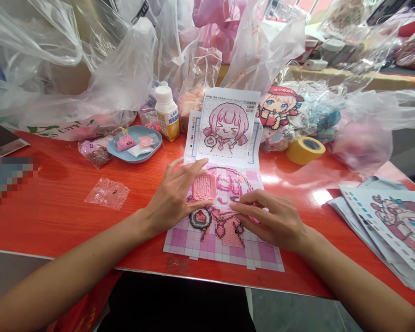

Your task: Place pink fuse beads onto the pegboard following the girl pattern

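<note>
My left hand (174, 193) grips a small square pink tray (204, 187) by its edges, thumb below and fingers above; rows of pink beads lie in it. My right hand (271, 216) pinches a thin light tool (227, 214), its tip over the bead picture. Beneath both hands lies a pegboard (193, 243) with a pink and white checked pattern, bearing a partly beaded figure in pink and black. Behind the board a printed chart (226, 124) of a pink-haired character leans upright.
A blue plate (134, 157) with bead bags, a bottle (167, 113) and an empty bag (108, 193) are at the left. Yellow tape (304, 150) and printed sheets (383, 226) are at the right. Plastic bags (121, 69) line the back of the red table (55, 221).
</note>
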A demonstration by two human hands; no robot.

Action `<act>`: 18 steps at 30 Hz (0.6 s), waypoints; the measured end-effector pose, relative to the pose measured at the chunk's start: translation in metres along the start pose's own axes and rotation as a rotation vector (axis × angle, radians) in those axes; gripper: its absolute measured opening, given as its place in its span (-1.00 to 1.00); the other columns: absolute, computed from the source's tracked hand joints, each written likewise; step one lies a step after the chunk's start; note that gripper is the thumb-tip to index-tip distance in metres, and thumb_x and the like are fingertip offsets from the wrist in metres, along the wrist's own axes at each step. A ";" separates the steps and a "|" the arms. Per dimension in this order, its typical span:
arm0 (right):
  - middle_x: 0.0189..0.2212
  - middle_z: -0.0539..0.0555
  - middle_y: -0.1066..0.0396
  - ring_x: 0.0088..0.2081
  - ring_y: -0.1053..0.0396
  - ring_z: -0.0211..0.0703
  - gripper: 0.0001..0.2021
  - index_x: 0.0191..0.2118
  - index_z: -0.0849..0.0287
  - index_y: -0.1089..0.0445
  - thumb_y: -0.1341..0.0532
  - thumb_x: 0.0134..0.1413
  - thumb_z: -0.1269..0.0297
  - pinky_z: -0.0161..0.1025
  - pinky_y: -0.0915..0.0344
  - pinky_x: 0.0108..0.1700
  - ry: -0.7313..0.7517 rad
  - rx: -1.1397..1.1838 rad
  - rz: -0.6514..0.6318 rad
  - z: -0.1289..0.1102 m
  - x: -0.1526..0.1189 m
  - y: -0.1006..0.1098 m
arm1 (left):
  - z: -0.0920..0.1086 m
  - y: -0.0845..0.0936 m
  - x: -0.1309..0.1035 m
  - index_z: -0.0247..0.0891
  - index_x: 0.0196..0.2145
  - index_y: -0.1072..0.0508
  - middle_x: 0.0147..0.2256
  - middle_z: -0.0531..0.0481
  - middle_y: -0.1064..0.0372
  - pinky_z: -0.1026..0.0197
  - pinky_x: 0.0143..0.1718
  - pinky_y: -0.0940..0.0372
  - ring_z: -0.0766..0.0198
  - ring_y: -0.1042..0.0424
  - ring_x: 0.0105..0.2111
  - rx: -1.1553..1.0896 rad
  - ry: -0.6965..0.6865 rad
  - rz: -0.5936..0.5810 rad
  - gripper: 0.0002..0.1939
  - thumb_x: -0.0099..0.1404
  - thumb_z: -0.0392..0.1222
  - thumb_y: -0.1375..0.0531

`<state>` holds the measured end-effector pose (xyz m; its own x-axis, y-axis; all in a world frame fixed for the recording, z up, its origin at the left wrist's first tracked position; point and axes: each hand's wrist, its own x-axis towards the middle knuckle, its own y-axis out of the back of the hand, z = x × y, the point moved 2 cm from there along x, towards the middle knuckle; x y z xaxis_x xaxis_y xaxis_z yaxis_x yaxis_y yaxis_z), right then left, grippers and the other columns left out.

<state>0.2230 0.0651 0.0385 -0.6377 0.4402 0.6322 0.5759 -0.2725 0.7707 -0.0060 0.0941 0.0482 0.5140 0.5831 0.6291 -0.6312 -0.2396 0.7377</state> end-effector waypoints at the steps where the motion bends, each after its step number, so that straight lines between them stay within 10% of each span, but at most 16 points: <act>1: -0.34 0.02 -0.38 -0.40 -0.33 -0.36 -0.81 -0.11 0.18 -0.38 -0.23 0.12 0.42 -0.38 -0.26 -0.44 -0.010 -0.018 0.035 0.000 0.000 0.001 | 0.000 0.000 0.000 -0.30 0.24 -0.01 -0.06 -0.14 -0.48 -0.10 0.22 -0.06 0.08 -0.39 0.06 -0.006 -0.002 -0.007 -0.14 0.13 -0.08 -0.35; 18: -0.32 0.01 -0.38 -0.39 -0.35 -0.36 -0.77 -0.09 0.13 -0.39 -0.22 0.12 0.47 -0.39 -0.31 -0.40 -0.100 -0.094 0.090 0.003 0.000 -0.001 | 0.006 -0.002 0.001 -0.32 0.27 0.04 -0.02 -0.22 -0.46 -0.10 0.24 -0.04 0.15 -0.41 0.05 -0.112 -0.155 -0.044 -0.16 0.20 0.01 -0.28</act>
<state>0.2237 0.0678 0.0380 -0.5290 0.4922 0.6913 0.5747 -0.3916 0.7186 -0.0007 0.0900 0.0487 0.6199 0.4626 0.6338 -0.6629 -0.1235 0.7385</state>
